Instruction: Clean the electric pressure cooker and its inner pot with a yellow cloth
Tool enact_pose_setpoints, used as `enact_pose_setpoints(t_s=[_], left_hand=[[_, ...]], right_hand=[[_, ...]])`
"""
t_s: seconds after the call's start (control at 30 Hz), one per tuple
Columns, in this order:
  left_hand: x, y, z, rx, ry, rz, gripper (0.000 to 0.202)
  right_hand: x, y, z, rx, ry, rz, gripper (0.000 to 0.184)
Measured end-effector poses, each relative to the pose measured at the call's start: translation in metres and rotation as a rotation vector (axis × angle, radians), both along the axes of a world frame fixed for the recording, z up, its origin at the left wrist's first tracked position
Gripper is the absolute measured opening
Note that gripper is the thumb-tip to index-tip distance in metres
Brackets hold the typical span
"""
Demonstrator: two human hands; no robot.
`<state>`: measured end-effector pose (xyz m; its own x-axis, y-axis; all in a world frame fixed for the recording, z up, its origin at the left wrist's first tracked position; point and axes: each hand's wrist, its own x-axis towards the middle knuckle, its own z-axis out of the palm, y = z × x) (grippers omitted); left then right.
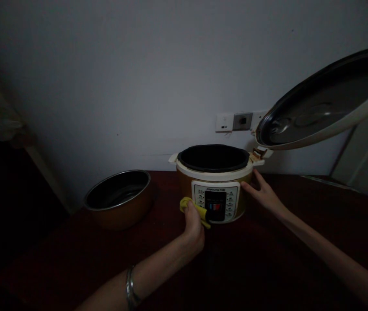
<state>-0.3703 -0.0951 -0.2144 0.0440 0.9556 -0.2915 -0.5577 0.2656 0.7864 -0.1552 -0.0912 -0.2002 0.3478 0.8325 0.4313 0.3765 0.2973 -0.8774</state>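
My left fingers (188,206) pinch a bunched yellow cloth (201,212) against the lower left front of a rice cooker (216,185). My right fingers (250,188) are spread against its right side, grasping nothing I can see; how firmly they press, I cannot tell. Pressing hard on one side could slide the cooker across the dark red surface (158,268), and a knock could bring down the raised lid (326,103), tilted out to the right on its hinge. A damp cloth might wet the control panel (234,203). The cooker stands upright near the wall (138,77), gold and cream, its round well dark. A gold-brown pot (122,216) sits apart, to the left.
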Motion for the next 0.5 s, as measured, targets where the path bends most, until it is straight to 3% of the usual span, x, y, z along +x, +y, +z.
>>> enact_pose_setpoints(t_s=[0.17, 0.33, 0.4, 0.5], left_hand=[[-0.009, -0.012, 0.018, -0.087, -0.094, -0.058, 0.031], [-0.043, 0.005, 0.025, -0.209, 0.044, -0.097, 0.023], [-0.057, 0.016, 0.036, -0.152, 0.062, -0.027, 0.024], [-0.076, 0.031, 0.064, 0.037, 0.058, 0.075, 0.024]], right_hand=[[0.001, 0.002, -0.002, -0.027, 0.041, -0.006, 0.092], [0.0, 0.002, 0.0, -0.047, 0.088, -0.005, 0.1], [0.0, 0.002, 0.0, -0.057, 0.101, -0.003, 0.102], [0.0, 0.002, -0.001, -0.061, 0.089, 0.014, 0.1]])
